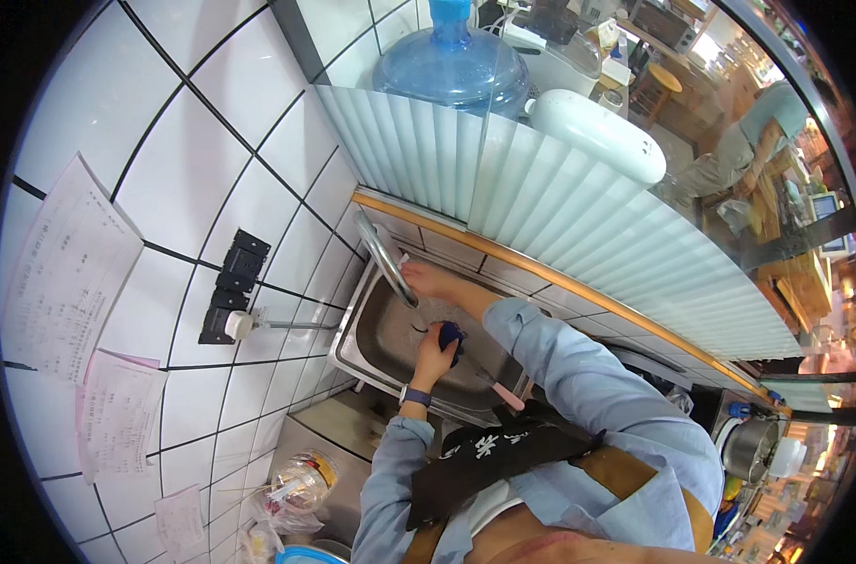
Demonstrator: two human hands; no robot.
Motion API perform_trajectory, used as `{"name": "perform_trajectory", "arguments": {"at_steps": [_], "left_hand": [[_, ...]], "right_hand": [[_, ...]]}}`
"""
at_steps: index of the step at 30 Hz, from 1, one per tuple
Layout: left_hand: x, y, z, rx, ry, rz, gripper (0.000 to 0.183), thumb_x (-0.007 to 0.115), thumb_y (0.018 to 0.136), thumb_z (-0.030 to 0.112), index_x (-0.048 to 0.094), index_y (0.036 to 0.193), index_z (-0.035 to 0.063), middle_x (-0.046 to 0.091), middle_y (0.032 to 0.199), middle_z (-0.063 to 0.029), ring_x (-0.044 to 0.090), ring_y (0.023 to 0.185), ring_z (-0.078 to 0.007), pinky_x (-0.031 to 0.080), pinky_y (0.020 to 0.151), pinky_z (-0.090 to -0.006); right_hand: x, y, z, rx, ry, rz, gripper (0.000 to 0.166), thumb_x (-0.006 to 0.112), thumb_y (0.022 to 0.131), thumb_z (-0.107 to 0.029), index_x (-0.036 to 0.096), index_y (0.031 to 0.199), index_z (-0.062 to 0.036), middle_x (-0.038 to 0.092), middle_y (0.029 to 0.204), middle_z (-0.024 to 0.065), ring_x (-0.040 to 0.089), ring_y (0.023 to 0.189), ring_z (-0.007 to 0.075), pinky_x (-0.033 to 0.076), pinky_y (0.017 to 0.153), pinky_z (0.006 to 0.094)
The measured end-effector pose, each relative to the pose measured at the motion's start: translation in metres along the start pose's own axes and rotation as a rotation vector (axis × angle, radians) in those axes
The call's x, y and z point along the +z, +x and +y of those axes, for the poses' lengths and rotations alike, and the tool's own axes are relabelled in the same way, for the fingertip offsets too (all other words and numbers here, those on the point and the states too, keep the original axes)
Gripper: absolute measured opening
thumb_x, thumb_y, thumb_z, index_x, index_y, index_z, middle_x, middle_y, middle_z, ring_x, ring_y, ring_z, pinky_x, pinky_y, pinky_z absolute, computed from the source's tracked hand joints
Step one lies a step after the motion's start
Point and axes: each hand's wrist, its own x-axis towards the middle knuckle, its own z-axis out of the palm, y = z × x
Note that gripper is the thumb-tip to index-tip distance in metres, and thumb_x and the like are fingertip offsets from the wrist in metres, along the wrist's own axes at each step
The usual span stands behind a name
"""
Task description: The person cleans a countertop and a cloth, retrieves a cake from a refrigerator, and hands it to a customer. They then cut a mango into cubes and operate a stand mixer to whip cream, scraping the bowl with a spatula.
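Observation:
My left hand holds a dark blue cloth or scrubber over the basin of a stainless steel sink. Close by, water runs from the curved metal faucet. My right hand reaches past the spout to the faucet's base at the back of the sink; its fingertips are partly hidden, so its grip is unclear. A utensil with a pink handle leans in the basin near its front edge, its metal end towards the cloth.
Tiled wall with a black socket panel and posted papers stands left. A fluted glass partition with a wooden rail runs behind the sink. A clear plastic jar and bags lie lower left. Beyond the glass, a person bends over a counter.

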Motion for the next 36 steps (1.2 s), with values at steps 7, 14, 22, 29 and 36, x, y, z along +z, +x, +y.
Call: {"name": "perform_trajectory", "arguments": {"at_steps": [7,14,22,29,36], "left_hand": [[-0.023,0.015,0.016,-0.22,-0.076,-0.066,0.037,0.068,0.084,0.028,0.061,0.109,0.0013,0.067,0.09,-0.0216,0.066,0.087,-0.0361,0.051,0.077,-0.0413],[-0.008,0.005,0.022,0.083,0.068,0.1,0.036,0.072,0.075,0.013,0.059,0.106,-0.0003,0.063,0.095,-0.0237,0.063,0.089,-0.0409,0.05,0.075,-0.0453],[-0.016,-0.002,0.033,0.171,0.205,0.253,0.035,0.069,0.075,0.011,0.056,0.105,-0.0009,0.056,0.096,-0.0208,0.055,0.091,-0.0406,0.045,0.08,-0.0453],[0.004,-0.009,-0.013,0.092,0.054,0.204,0.052,0.067,0.076,0.009,0.048,0.123,-0.003,0.053,0.113,-0.0221,0.054,0.102,-0.0381,0.043,0.089,-0.0419],[-0.031,-0.025,-0.024,-0.252,-0.383,-0.023,0.036,0.056,0.081,0.005,0.049,0.116,-0.0008,0.055,0.111,-0.0124,0.057,0.099,-0.0254,0.044,0.089,-0.0313]], "right_hand": [[-0.009,0.011,0.015,0.249,0.187,0.099,0.081,0.058,0.091,-0.048,0.026,0.149,-0.0018,0.042,0.144,0.0122,0.038,0.132,0.0269,0.032,0.106,0.0377],[-0.01,0.0,-0.022,0.221,0.184,0.206,0.082,0.058,0.091,-0.044,0.018,0.151,-0.0053,0.044,0.14,0.01,0.04,0.128,0.0213,0.032,0.105,0.0376],[-0.023,-0.013,-0.03,0.287,0.335,0.115,0.067,0.06,0.091,-0.04,0.035,0.146,-0.0109,0.043,0.142,0.0057,0.038,0.133,0.0202,0.033,0.105,0.0399],[-0.008,0.023,-0.01,0.085,-0.073,-0.169,0.049,0.058,0.094,-0.034,0.047,0.134,-0.0083,0.055,0.123,0.0048,0.048,0.114,0.014,0.037,0.097,0.0309],[0.01,0.014,0.0,-0.301,-0.196,-0.317,0.055,0.054,0.094,-0.048,0.054,0.12,0.0003,0.058,0.114,0.0097,0.05,0.105,0.0167,0.039,0.094,0.0319]]}}
